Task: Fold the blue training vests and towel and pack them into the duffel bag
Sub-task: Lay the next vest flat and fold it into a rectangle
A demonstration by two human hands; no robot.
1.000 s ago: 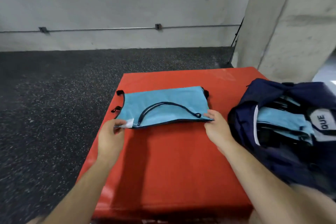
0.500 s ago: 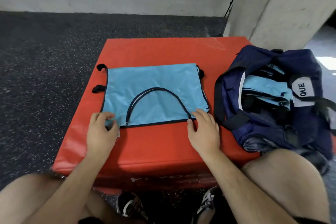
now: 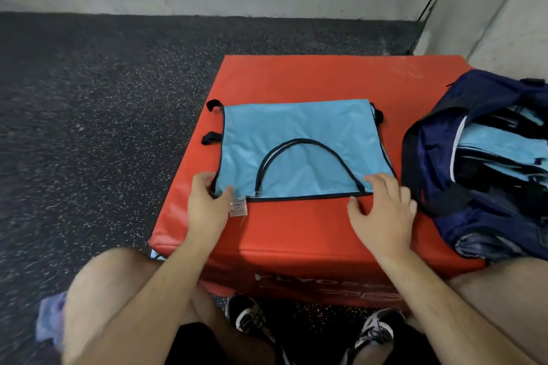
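Right hand has spread flat on vest; left hand pinches its corner.

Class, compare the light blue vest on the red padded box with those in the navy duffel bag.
The light blue vest on the red padded box lies spread flat; the vests in the navy duffel bag sit bunched. The left hand and right hand touch the first; the bagged vests lie untouched. All are light blue.
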